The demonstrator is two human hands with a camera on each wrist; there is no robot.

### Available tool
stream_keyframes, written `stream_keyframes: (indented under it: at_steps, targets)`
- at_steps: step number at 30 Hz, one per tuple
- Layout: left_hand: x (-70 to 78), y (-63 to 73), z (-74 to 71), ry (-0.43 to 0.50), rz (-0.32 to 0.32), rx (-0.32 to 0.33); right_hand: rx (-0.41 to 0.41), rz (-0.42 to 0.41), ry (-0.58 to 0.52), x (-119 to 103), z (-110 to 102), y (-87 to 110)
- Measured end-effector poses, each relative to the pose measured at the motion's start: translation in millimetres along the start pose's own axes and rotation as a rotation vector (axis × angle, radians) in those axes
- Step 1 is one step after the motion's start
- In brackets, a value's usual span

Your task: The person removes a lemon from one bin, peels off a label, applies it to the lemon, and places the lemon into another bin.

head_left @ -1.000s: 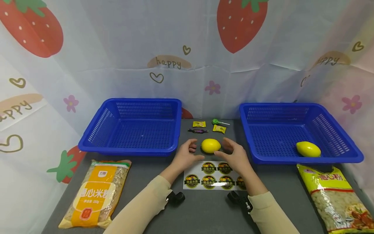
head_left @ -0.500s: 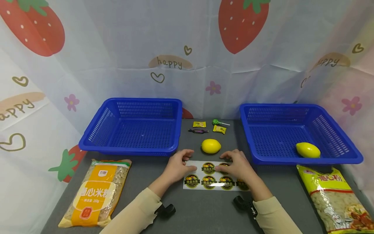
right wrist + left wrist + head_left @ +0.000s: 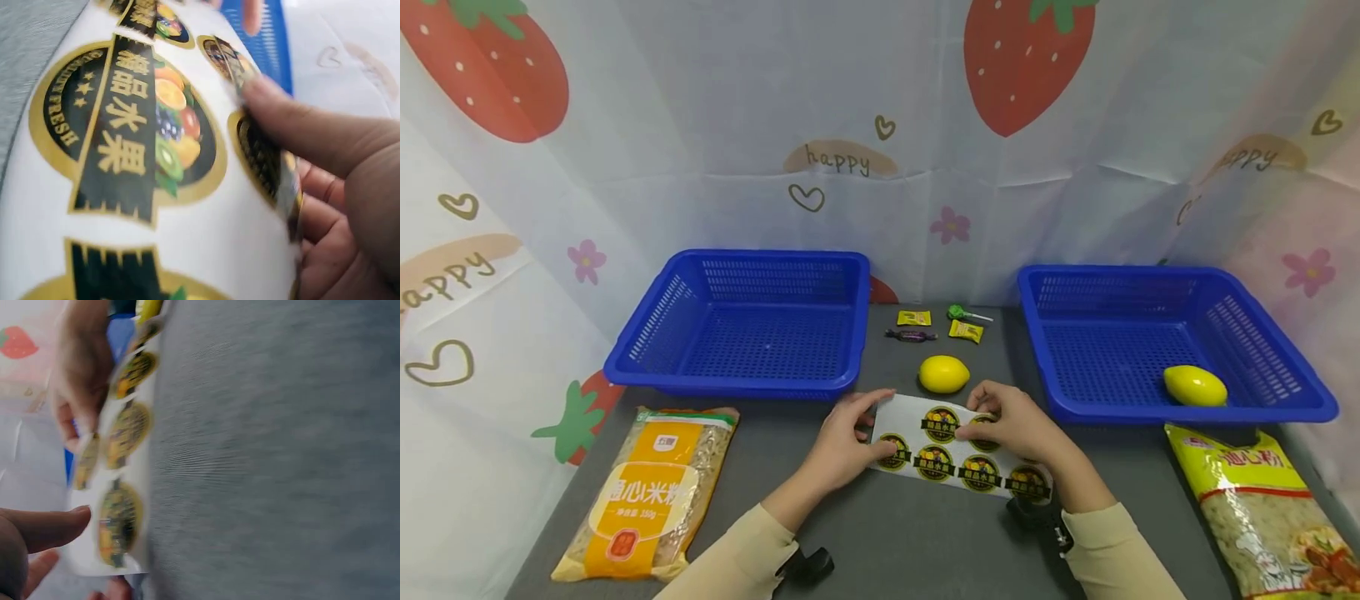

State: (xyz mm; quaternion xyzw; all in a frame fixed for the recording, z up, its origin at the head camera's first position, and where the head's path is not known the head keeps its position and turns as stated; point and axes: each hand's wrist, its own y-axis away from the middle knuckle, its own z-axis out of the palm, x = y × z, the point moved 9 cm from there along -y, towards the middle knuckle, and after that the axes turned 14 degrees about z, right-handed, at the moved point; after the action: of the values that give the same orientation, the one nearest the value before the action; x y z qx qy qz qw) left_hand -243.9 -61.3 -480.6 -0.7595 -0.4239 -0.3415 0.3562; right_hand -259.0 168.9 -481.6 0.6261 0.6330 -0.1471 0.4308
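A white sheet of round fruit-label stickers (image 3: 917,412) is tilted up off the table between both hands. My left hand (image 3: 844,437) holds its left edge, thumb in front and fingers behind. With thumb and fingers, my right hand (image 3: 1026,429) pinches the sheet's upper right part; in the right wrist view its thumb (image 3: 300,128) lies over a black-and-gold sticker (image 3: 125,125). Just beyond the sheet's top edge, a yellow lemon (image 3: 944,374) lies on the table.
Blue baskets stand at left (image 3: 737,387) and right (image 3: 1187,412); the right one holds another lemon (image 3: 1196,386). Behind the middle lemon lie wrapped candies (image 3: 914,318) and a green lollipop (image 3: 957,312). Bags of pasta lie at left (image 3: 647,500) and right (image 3: 1262,508).
Both hands have drawn back from the lemon to the sticker sheet, which was flat on the table and is now gripped and tilted up. The lemon stays where it was.
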Motion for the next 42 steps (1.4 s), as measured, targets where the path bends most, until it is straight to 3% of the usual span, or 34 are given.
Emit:
stream_keyframes:
  at_steps: [5,7,10,21,31,38,42]
  targets:
    - [3.3,6.3,0.6,0.220,0.028,0.008,-0.016,-0.041,-0.071,-5,-10,5.7]
    - [7.3,6.1,-1.8,0.244,0.045,0.012,-0.014,-0.054,-0.077,-7,-11,6.6]
    - [12.8,5.1,-5.1,0.212,0.066,0.010,-0.012,-0.060,-0.082,-7,-12,7.1]
    - [9.5,7.6,-4.8,0.128,-0.016,-0.041,-0.022,-0.049,-0.089,-10,-14,6.6]
    - [12.0,12.7,-6.7,0.074,-0.022,-0.051,-0.058,-0.045,-0.029,-8,-12,0.5]
    - [22.9,17.7,-10.8,-0.004,0.006,-0.051,-0.109,-0.027,0.014,2,-1,-12.1]
    - [26.1,18.3,-13.3,-0.035,-0.014,-0.033,-0.111,-0.020,0.081,7,5,-20.6]
